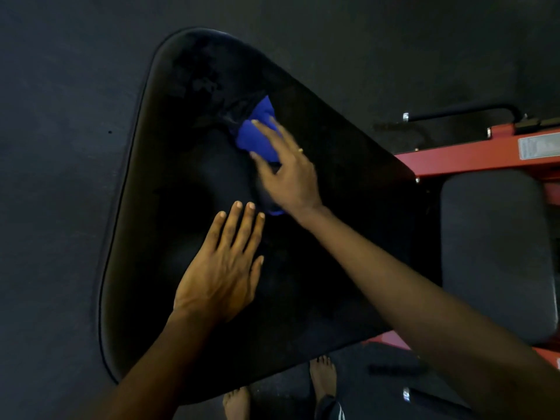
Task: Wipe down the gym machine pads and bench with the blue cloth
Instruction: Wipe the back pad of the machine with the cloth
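- Here, a wide black padded bench [181, 183] with rounded corners fills the middle of the head view, narrower at its far end and wider toward the person.
- A bunched blue cloth [257, 137] lies on the bench, on its far half and a little right of centre; a small fold of it also shows beneath the wrist.
- The right hand [288, 174] presses down on the blue cloth. Its fingers [268, 130] lie fairly straight and spread over the fabric, with the thumb alongside the nearer edge, not curled round it. The hand is slightly blurred.
- A thin ring [300, 150] sits on one finger of that hand.
- The left hand [221, 274] rests flat on the bench nearer the person, palm down, fingers straight and close together, holding nothing and apart from the cloth.
- To the right, a smaller dark grey pad [497, 256] sits beside the bench on a red metal frame [472, 154], which carries a white label [536, 148].
- Two bare feet [322, 377] stand on the dark rubber floor [60, 147] at the bench's near edge.
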A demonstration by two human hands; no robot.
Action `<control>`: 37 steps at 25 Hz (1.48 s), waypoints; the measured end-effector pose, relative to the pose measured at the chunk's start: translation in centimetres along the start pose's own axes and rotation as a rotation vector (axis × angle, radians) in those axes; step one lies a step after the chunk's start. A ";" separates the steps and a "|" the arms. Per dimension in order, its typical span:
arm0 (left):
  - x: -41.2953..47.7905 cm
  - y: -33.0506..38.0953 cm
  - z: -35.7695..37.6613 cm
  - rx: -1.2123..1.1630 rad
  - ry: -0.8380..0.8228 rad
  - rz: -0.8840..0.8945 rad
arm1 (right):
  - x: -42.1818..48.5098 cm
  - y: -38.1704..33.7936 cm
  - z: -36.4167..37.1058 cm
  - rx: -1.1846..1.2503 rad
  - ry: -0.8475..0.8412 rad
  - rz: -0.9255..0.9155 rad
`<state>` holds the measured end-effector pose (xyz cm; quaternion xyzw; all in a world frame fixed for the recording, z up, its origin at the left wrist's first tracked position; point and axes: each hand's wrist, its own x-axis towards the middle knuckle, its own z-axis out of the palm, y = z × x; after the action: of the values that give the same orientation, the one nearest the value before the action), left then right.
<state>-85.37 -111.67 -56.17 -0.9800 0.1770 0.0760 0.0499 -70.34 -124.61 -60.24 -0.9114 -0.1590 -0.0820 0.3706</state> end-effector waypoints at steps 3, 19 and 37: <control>0.0 0.0 0.1 -0.003 0.002 -0.006 | 2.5 6.6 -1.4 -0.087 0.087 0.286; 0.1 -0.5 -0.7 -0.102 0.004 -0.011 | 8.1 -3.7 1.6 0.018 0.102 0.167; -6.0 -11.0 -3.8 -1.307 0.129 -0.913 | 6.4 -10.5 3.1 0.009 0.141 0.174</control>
<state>-86.55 -99.86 -50.67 -0.7891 -0.3195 0.0796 -0.5186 -67.89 -113.88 -53.92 -0.9120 -0.0532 -0.1125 0.3909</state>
